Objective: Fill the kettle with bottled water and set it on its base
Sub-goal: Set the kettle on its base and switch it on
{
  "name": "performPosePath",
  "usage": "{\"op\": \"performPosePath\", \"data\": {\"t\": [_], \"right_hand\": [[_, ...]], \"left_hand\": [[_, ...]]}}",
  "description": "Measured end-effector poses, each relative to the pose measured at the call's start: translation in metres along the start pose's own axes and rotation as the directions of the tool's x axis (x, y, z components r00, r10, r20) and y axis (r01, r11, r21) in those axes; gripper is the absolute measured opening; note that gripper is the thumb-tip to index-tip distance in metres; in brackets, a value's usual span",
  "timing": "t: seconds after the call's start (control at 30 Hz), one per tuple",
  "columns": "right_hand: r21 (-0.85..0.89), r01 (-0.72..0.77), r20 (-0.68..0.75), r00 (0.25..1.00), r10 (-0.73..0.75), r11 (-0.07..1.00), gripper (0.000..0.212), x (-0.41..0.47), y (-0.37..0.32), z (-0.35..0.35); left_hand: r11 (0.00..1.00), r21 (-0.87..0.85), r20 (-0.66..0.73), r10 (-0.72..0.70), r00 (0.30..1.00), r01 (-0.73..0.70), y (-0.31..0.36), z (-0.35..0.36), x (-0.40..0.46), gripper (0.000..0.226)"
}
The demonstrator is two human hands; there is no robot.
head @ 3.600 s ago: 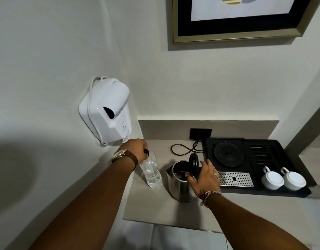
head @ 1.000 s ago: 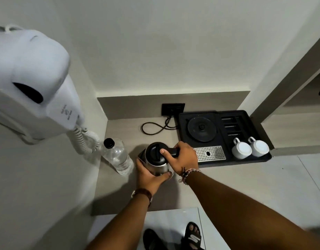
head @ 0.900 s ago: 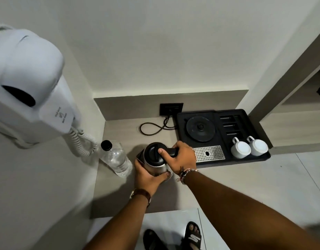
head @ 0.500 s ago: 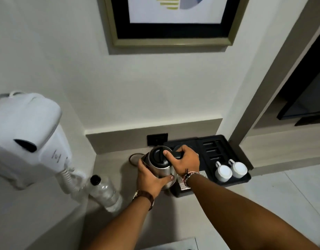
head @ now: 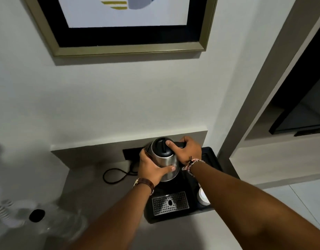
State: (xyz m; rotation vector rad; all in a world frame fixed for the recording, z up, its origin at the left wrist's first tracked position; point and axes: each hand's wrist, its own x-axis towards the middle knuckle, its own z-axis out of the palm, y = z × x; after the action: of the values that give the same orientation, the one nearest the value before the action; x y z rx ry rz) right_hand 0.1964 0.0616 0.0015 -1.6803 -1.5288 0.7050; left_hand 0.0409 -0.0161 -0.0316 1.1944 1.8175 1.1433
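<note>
The steel kettle (head: 166, 159) with its black lid closed is held over the back of the black tray (head: 212, 159), where its round base lies hidden under it. My left hand (head: 151, 169) wraps the kettle's steel body from the left. My right hand (head: 187, 150) grips the black handle, thumb on the lid. Whether the kettle touches the base cannot be told. The clear water bottle (head: 52, 222) with a black cap stands blurred at the lower left of the counter.
A perforated metal drip plate (head: 170, 202) and a white cup (head: 202, 196) sit in the tray. A black cord (head: 116, 175) loops to a wall socket (head: 131, 153). A framed picture (head: 126, 26) hangs above. A coiled white cable (head: 2, 210) is at far left.
Both hands have carried the closed kettle from the counter beside the bottle rightward and back, to above the tray's base spot. The bottle stays where it was.
</note>
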Motion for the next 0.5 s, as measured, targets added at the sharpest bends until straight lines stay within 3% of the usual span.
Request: {"op": "performPosePath", "data": {"t": [0.13,0.5], "right_hand": [[0.024,-0.012,0.078,0.997,0.010,1.000,0.059,0.016,0.020,0.008],[0.052,0.014,0.144,0.989,-0.021,0.999,0.059,0.026,0.035,0.020]], "left_hand": [[0.999,0.001,-0.037,-0.043,0.998,0.043,-0.013,0.018,0.006,0.136],[0.995,0.035,-0.046,-0.096,0.994,0.097,-0.027,0.028,0.008,0.139]]}}
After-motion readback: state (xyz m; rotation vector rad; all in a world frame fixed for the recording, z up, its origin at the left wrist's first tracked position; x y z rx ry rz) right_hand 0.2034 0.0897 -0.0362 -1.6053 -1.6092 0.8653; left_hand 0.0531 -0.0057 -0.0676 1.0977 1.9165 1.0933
